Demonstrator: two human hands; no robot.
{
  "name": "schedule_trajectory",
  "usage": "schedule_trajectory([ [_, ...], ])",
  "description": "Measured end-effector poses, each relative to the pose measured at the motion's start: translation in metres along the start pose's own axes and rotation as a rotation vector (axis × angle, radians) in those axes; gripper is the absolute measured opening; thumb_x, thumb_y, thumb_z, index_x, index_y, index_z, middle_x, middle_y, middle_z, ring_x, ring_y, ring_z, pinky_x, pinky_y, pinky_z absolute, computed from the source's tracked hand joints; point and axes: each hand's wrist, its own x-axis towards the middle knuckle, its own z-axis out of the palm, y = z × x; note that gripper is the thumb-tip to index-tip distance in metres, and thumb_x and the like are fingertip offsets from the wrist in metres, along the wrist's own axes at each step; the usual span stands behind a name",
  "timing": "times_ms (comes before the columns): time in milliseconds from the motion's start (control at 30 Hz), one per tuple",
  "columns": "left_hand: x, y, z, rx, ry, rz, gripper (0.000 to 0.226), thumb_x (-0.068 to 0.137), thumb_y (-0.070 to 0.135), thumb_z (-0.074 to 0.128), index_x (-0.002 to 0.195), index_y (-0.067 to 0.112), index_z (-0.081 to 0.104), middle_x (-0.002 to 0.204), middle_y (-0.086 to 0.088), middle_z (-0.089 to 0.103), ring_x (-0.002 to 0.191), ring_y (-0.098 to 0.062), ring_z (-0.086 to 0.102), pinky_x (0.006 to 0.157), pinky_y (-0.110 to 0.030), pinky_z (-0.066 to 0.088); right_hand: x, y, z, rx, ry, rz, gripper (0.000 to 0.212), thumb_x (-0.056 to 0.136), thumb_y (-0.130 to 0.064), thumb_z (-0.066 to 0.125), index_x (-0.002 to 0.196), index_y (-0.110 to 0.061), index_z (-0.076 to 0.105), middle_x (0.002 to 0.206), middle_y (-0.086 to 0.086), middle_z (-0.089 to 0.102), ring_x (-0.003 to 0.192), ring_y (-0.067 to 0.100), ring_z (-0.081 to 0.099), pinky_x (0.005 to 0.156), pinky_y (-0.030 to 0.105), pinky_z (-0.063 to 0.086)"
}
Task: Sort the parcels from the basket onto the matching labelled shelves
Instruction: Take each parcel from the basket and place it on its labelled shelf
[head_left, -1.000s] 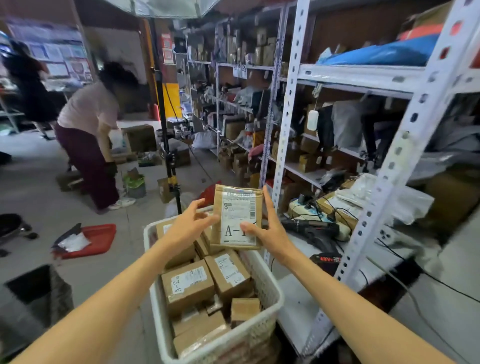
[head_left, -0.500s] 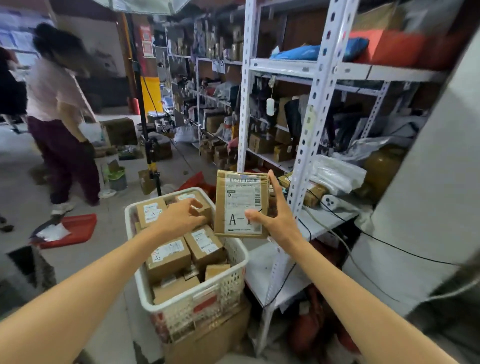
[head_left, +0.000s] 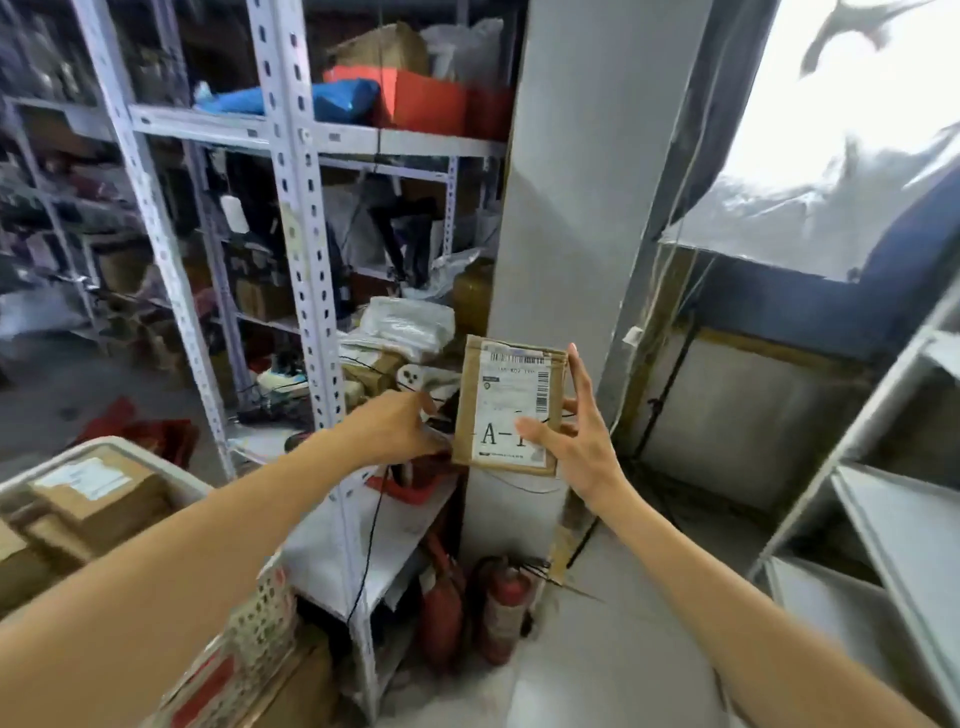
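A flat brown cardboard parcel (head_left: 506, 395) with a white label reading "A-" is held upright in front of me. My right hand (head_left: 576, 441) grips its right edge, thumb across the label and fingers behind. My left hand (head_left: 400, 426) touches the parcel's lower left edge, its fingers curled toward it. The white basket (head_left: 156, 467) with several labelled brown parcels (head_left: 93, 493) stands at the lower left, under my left arm.
A grey metal rack (head_left: 306, 234) full of boxes, bags and cables stands to the left. A grey pillar (head_left: 566, 182) rises straight ahead with two red fire extinguishers (head_left: 498, 603) at its foot. Another grey shelf unit (head_left: 893, 519) is at the right.
The view has swung to the right, away from the aisle and the other person. The basket has slid to the lower left. The parcel stays held up between both hands.
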Motion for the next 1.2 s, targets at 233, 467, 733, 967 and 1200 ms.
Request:
schedule_trajectory([
  [233,0.068,0.109,0.029,-0.02,-0.108,0.258,0.05,0.084,0.034,0.067,0.129,0.018,0.051,0.117,-0.006,0.063,0.103,-0.022,0.059,0.091,-0.034,0.049,-0.036,-0.003,-0.112,0.027,0.293,0.069,0.097,0.088,0.003,0.061,0.147,-0.05,0.006,0.126,-0.01,0.057,0.109,0.015,0.064,0.079,0.031,0.059],
  [467,0.103,0.207,0.032,-0.078,-0.233,0.547,0.047,0.085,0.033,0.066,0.128,0.019,0.051,0.111,-0.003,0.065,0.098,-0.019,0.062,0.09,-0.035,0.052,-0.077,-0.04,-0.19,-0.08,0.6,0.109,0.091,0.091,-0.001,0.059,0.151,-0.043,0.005,0.141,-0.003,0.05,0.121,0.017,0.057,0.09,0.034,0.055],
  [733,0.105,0.324,0.027,-0.069,-0.25,0.867,0.048,0.084,0.033,0.068,0.127,0.02,0.054,0.113,-0.004,0.067,0.096,-0.019,0.063,0.084,-0.029,0.051,-0.134,-0.092,-0.242,-0.268,0.938,0.11,0.09,0.09,-0.009,0.063,0.141,-0.057,0.007,0.122,-0.017,0.056,0.107,0.006,0.062,0.081,0.029,0.058],
  [967,0.067,0.415,0.036,-0.083,-0.374,1.153,0.05,0.084,0.034,0.068,0.129,0.02,0.051,0.116,-0.006,0.062,0.1,-0.021,0.06,0.091,-0.036,0.05,-0.209,-0.135,-0.252,-0.455,1.235,0.136,0.092,0.089,-0.011,0.065,0.135,-0.063,0.005,0.135,-0.004,0.052,0.118,0.016,0.057,0.085,0.025,0.056],
  [1200,-0.015,0.479,0.06,-0.21,-0.544,1.371,0.044,0.084,0.025,0.07,0.124,0.015,0.054,0.106,-0.009,0.066,0.096,-0.024,0.061,0.087,-0.033,0.051,-0.294,-0.166,-0.232,-0.579,1.508,0.185,0.096,0.078,-0.027,0.07,0.141,-0.06,0.006,0.141,-0.011,0.045,0.121,0.011,0.051,0.096,0.035,0.051],
])
